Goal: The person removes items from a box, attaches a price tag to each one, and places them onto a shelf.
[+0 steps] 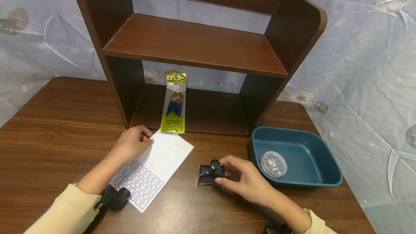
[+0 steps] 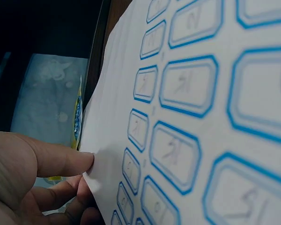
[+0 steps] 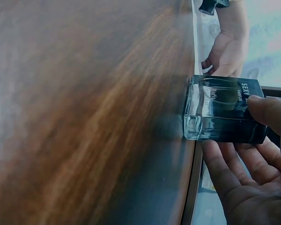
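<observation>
My left hand (image 1: 132, 143) pinches the upper left edge of a white sheet of blue-bordered label stickers (image 1: 169, 154). In the left wrist view, the thumb lies on the front of the label sheet (image 2: 103, 126), with the fingers at its back; faint handwriting shows on the labels. My right hand (image 1: 248, 180) holds a dark glass perfume bottle (image 1: 208, 180) with a round black cap, upright on the table. The right wrist view shows the thumb on one face of the bottle (image 3: 220, 110) and fingertips on another. Its printed lettering includes "PARFUM".
A brown wooden shelf unit (image 1: 195, 51) stands at the back. A packet of artist brushes (image 1: 173, 107) leans in its lower compartment, the bottom end by the sheet's top corner. At right, a blue basin (image 1: 302, 161) holds a round clear container (image 1: 274, 164) of small shiny pieces.
</observation>
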`<state>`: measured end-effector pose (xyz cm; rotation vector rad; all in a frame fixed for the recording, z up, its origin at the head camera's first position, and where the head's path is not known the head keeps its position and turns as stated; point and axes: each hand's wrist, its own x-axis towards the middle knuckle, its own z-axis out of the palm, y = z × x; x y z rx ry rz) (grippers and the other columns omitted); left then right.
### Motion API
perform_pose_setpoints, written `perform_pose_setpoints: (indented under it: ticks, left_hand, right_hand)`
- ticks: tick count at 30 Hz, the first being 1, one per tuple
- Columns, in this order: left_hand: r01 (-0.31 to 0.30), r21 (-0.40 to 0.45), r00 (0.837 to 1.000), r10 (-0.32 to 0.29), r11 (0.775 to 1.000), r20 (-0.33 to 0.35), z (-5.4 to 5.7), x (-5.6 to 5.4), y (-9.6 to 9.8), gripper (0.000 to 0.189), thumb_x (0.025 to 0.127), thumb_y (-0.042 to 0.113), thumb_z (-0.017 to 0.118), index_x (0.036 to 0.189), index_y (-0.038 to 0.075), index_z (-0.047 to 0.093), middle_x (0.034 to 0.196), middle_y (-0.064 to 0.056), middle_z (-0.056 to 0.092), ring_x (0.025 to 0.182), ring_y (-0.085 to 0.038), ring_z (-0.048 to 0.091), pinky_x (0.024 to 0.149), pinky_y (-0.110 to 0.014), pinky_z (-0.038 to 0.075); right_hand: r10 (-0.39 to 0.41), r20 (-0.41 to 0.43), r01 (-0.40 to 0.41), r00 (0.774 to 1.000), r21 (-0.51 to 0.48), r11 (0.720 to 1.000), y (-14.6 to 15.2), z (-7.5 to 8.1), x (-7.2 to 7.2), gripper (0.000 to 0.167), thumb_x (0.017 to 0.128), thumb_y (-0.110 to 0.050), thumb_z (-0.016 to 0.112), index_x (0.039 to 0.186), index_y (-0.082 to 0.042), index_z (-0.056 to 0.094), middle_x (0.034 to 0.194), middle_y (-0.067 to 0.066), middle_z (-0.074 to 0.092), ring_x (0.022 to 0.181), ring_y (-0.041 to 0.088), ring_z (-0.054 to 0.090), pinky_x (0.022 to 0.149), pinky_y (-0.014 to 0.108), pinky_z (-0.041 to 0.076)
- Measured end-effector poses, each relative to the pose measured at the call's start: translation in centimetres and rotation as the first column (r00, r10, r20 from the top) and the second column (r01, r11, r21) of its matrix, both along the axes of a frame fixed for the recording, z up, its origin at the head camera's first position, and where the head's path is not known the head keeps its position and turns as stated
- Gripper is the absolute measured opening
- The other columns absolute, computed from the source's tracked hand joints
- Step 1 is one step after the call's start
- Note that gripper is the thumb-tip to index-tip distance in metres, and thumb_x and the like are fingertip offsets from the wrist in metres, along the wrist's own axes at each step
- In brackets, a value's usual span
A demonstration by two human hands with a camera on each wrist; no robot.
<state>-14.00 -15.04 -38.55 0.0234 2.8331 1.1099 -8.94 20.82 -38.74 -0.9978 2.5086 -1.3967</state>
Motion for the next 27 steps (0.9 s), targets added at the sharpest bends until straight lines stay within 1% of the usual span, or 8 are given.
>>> perform_pose_setpoints:
  ticks: [3,9,15,22,27]
  left_hand:
    - [-0.006,-0.01,1.0,0.006,1.0,0.01,0.1,0.0,0.0,0.02,0.095,0.013,0.065,0.107,-0.003,0.069,0.088,-0.012,0.065,0.08,-0.023,0.057,0.067,-0.029,0.042]
    - [-0.02,-0.025,0.999,0.02,1.0,0.029,0.4,0.2,0.1,0.02,0.097,0.012,0.063,0.107,-0.005,0.07,0.09,-0.014,0.064,0.082,-0.025,0.057,0.066,-0.029,0.042]
    - [-0.002,-0.047,1.0,0.002,0.999,-0.003,0.6,0.4,-0.2,0.02,0.096,0.01,0.062,0.103,-0.005,0.071,0.09,-0.015,0.065,0.084,-0.027,0.057,0.069,-0.031,0.044]
    - [0.006,-0.061,1.0,-0.006,0.998,-0.007,1.1,1.0,-0.9,0.02,0.096,0.011,0.061,0.104,-0.005,0.071,0.093,-0.018,0.07,0.086,-0.029,0.061,0.073,-0.035,0.048]
    - [0.016,-0.072,0.999,-0.018,0.997,-0.029,1.2,1.5,-1.3,0.02,0.096,0.01,0.061,0.103,-0.005,0.071,0.09,-0.017,0.07,0.083,-0.028,0.061,0.071,-0.034,0.047]
  right_hand:
    - [-0.002,-0.006,0.002,1.0,0.008,1.0,0.0,0.0,0.0,0.028,0.092,-0.011,0.081,0.117,-0.012,0.068,0.11,0.005,0.076,0.104,0.004,0.07,0.089,0.029,0.064]
    - [0.003,-0.025,-0.002,1.0,0.029,1.0,0.1,-0.1,0.0,0.029,0.092,-0.012,0.08,0.118,-0.013,0.067,0.111,0.003,0.076,0.103,0.006,0.071,0.09,0.03,0.064]
    - [0.005,-0.029,-0.004,1.0,0.028,1.0,0.0,-0.2,0.1,0.03,0.093,-0.012,0.08,0.12,-0.015,0.066,0.112,0.001,0.075,0.106,0.006,0.071,0.093,0.032,0.063]
    - [-0.005,-0.009,0.006,1.0,0.043,0.999,-0.1,-0.1,0.3,0.033,0.092,-0.013,0.08,0.122,-0.016,0.066,0.113,-0.001,0.075,0.107,0.005,0.07,0.093,0.031,0.063]
    - [-0.016,-0.009,0.017,1.0,0.059,0.998,0.0,0.0,0.4,0.032,0.093,-0.015,0.08,0.122,-0.017,0.066,0.113,-0.002,0.075,0.106,0.006,0.071,0.093,0.031,0.063]
